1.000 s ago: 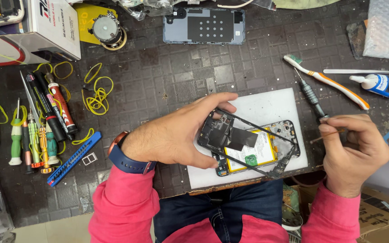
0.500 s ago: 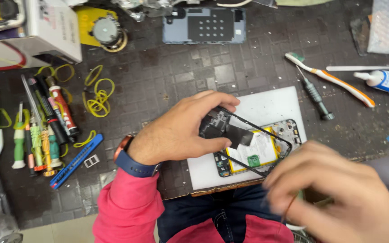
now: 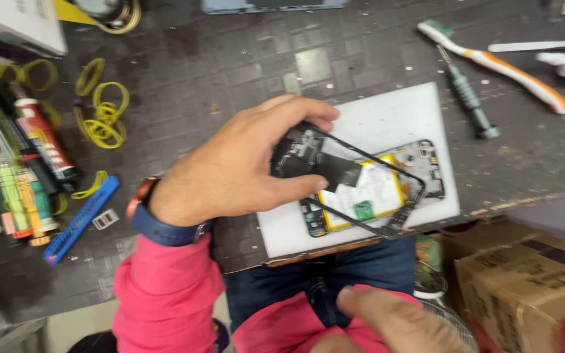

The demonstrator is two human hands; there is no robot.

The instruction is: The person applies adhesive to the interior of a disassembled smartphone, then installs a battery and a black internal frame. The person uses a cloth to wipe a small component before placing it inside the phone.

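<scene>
left grip point(image 3: 243, 167) grasping black phone frame point(image 3: 354, 180) over white mat point(image 3: 387, 117), dark gridded bench point(image 3: 230, 59); right grip point(image 3: 393, 320) blurred, can't tell.

Left hand point(image 3: 243, 167) reaches forward with fingers curled in a pinch; right hand point(image 3: 393, 320) hangs low, blurred.

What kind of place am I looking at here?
Probably a phone repair bench: an opened smartphone with yellow battery on a white mat, a dark precision screwdriver, and coloured screwdrivers.
</scene>
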